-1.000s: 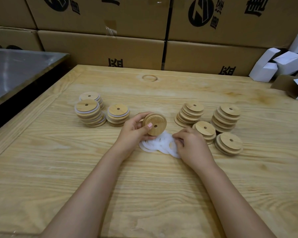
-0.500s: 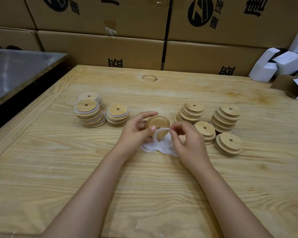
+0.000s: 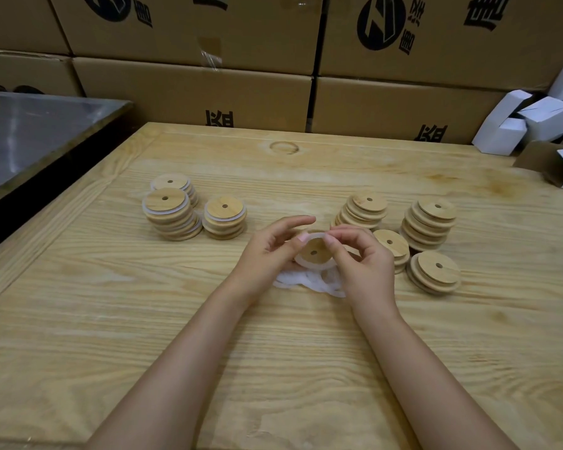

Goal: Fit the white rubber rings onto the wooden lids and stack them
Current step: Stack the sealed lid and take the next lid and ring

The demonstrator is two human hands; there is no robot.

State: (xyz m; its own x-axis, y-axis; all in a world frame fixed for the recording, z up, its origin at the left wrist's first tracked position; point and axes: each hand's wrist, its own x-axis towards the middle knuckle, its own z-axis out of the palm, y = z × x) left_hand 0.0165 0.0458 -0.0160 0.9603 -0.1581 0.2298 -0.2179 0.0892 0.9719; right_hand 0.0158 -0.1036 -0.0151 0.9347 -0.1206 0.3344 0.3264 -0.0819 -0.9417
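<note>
While in L hand [image 3: 267,254], lid [image 3: 314,251] + ring [image 3: 317,234]

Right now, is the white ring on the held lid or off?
On, at least partly: white ring circles the lid between left hand and right hand. Fully seated: cannot tell.

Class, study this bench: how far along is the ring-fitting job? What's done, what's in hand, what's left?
Done: three left stacks show white rings between their lids. In hand: the left hand holds a lid while the right hand pinches a ring at its rim. Left: four right stacks show no rings that I can see, and loose rings lie beneath the hands.
</note>
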